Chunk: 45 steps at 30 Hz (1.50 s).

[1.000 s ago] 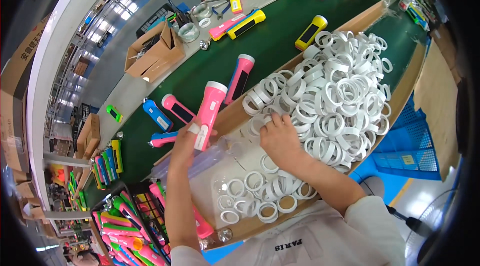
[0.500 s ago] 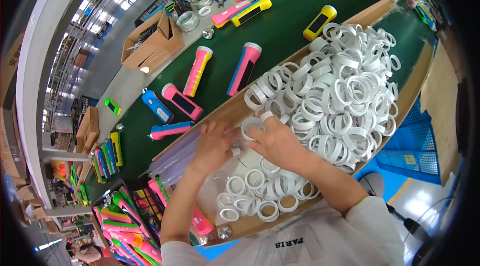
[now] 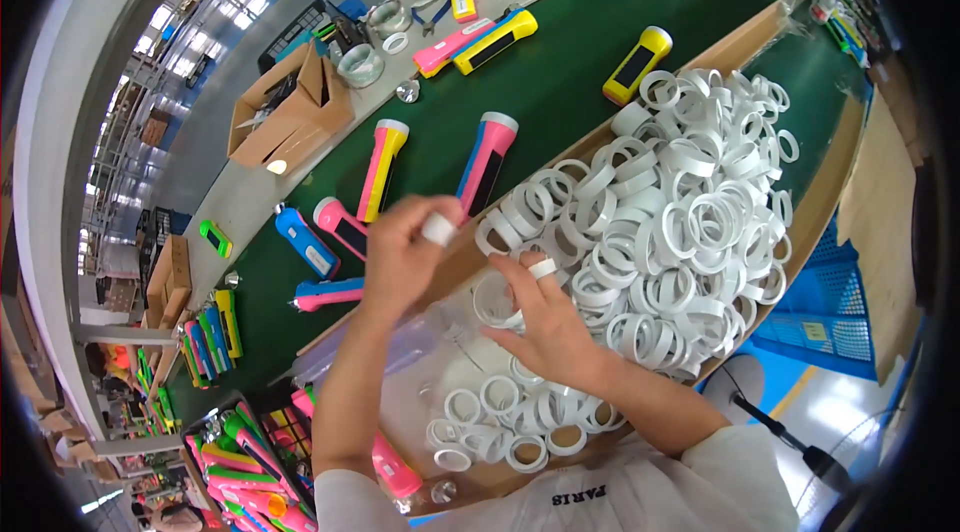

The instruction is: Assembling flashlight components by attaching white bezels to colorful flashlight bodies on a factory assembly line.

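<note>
My left hand [image 3: 400,257] is raised over the near edge of a long cardboard tray [image 3: 430,274], its fingers curled and slightly blurred. A white band [image 3: 438,229] wraps one of its digits. I cannot make out what it holds, if anything. Just beyond its fingertips lies a pink and blue flashlight [image 3: 490,157]. My right hand [image 3: 550,327], with a white band [image 3: 542,269] around one finger, has finger and thumb at opposite sides of a white ring [image 3: 476,304]. Beside it, a large heap of white rings [image 3: 690,222] fills the right of the tray. A smaller group of rings [image 3: 500,394] lies nearer me.
More flashlights, such as a yellow and pink one [image 3: 383,167] and a blue one [image 3: 305,242], lie on the green surface [image 3: 560,62]. Clear plastic [image 3: 400,347] lies in the tray. A full crate of flashlights [image 3: 240,467] stands at lower left, an open carton [image 3: 290,117] at upper left.
My left hand has lifted away from the tray's clear plastic, up and outward toward the pink and blue flashlight. My right hand has shifted slightly nearer me, the ring moving with it.
</note>
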{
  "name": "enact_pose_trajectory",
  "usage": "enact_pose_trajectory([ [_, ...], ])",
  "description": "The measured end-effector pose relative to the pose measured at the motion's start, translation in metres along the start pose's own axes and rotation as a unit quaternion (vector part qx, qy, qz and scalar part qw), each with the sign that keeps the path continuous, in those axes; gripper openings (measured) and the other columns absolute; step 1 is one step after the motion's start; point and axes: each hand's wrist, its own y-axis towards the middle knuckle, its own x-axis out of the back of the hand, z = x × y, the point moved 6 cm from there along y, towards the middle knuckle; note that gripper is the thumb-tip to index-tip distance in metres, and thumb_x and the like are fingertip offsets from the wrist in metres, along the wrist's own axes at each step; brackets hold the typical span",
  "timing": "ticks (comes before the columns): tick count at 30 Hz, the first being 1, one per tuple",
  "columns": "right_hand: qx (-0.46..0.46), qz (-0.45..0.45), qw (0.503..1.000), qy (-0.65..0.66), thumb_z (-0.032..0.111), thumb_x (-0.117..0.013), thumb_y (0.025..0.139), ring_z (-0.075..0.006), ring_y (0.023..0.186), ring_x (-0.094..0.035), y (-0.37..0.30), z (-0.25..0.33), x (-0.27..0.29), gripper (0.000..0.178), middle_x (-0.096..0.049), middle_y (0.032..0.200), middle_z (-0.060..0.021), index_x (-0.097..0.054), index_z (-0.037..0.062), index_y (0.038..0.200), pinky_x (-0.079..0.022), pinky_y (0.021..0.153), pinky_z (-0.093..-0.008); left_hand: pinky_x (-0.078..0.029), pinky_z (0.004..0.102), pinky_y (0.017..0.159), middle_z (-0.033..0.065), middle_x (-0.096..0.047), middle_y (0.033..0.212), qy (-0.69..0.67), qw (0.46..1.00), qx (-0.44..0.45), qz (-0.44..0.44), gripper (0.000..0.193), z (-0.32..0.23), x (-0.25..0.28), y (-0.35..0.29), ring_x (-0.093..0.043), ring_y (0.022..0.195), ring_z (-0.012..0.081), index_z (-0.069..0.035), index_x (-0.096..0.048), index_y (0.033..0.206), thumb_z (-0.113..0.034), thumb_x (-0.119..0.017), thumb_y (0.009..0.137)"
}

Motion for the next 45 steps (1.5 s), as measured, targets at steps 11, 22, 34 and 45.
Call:
enact_pose_trajectory([
  [11,-0.018,0.014,0.999,0.042,0.001,-0.074,0.067,-0.0349,0.11,-0.044,0.002,-0.002,-0.003,0.069,-0.046,0.119,-0.0191,-0.044,-0.0061,0.128,-0.043,0.092,-0.0386,-0.02,0.0486,0.11,0.0196,-0.027,0.149,0.515,0.846,0.093,0.099,0.077,0.119,-0.057,0.257,-0.022,0.137,0.0381,-0.03,-0.045,0.138,-0.055,-0.073,0.07],
  [22,-0.004,-0.012,0.997,0.07,-0.005,-0.07,0.07,-0.0295,0.094,-0.05,0.004,0.004,0.002,0.064,-0.046,0.119,-0.0206,-0.043,-0.0056,0.128,-0.048,0.075,-0.0324,-0.046,0.0459,0.093,0.0125,-0.052,0.113,0.473,0.861,0.098,0.156,0.027,0.119,-0.031,0.19,-0.051,0.112,0.0336,-0.035,-0.064,0.11,-0.024,-0.06,0.086],
  [34,0.054,-0.093,0.992,0.057,-0.009,-0.066,0.068,-0.039,0.113,-0.045,0.005,0.015,0.014,0.069,-0.044,0.122,-0.0232,-0.04,-0.0044,0.131,-0.041,0.094,-0.0403,-0.052,0.0429,0.086,0.0161,-0.045,0.12,0.507,0.856,0.099,0.029,0.052,0.093,-0.086,0.224,-0.054,0.105,0.0378,-0.026,-0.062,0.118,-0.039,-0.079,0.071],
  [45,0.059,-0.084,0.993,0.065,-0.005,-0.069,0.072,-0.0323,0.105,-0.05,0.001,0.014,0.015,0.064,-0.046,0.126,-0.0195,-0.043,-0.0064,0.13,-0.047,0.082,-0.0348,-0.045,0.0442,0.086,0.0143,-0.042,0.115,0.537,0.838,0.088,-0.039,0.055,0.096,-0.098,0.238,-0.048,0.106,0.0331,-0.015,-0.063,0.107,-0.049,-0.079,0.067],
])
